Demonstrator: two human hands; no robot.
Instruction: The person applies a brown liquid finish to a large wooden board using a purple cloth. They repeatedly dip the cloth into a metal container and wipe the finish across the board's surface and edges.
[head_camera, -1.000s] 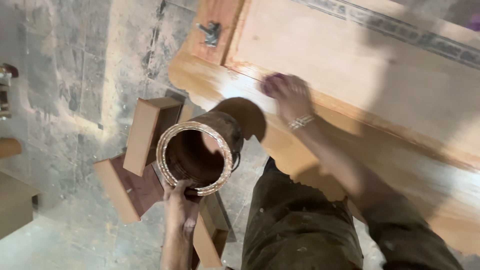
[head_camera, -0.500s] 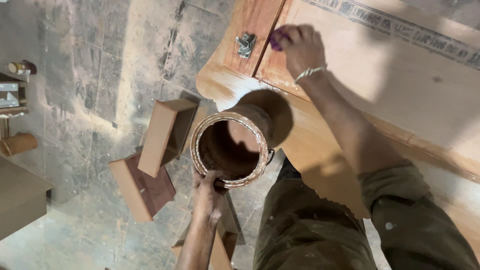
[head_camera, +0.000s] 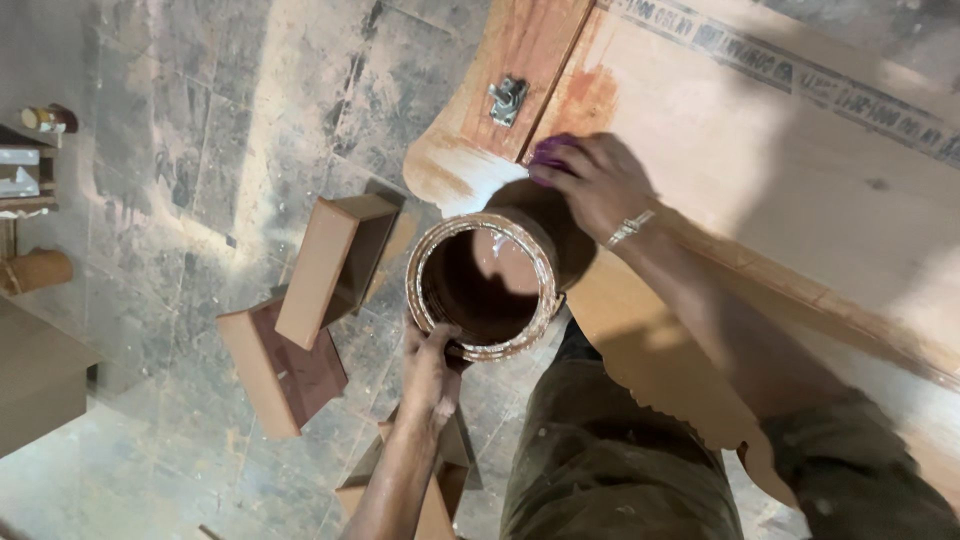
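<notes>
Round stained tin can (head_camera: 484, 285), open-topped, is gripped at its near rim by the left hand (head_camera: 432, 362), fingers clamped on it. The right hand (head_camera: 590, 185) presses a purple cloth (head_camera: 549, 153), fingers closed over it, against the pale wooden panel (head_camera: 760, 170) near its left edge.

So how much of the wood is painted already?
Done: a reddish-brown patch near the metal latch. In hand: the right hand presses a purple cloth there, the left hand holds the open tin. Left: most of the pale panel looks bare.

The can (head_camera: 483, 285) is rust-brown inside with a pale crusted rim. The cloth (head_camera: 548, 154) is purple. The wood panel (head_camera: 760, 170) is light tan with reddish stain patches. The floor (head_camera: 200, 150) is mottled grey.
</notes>
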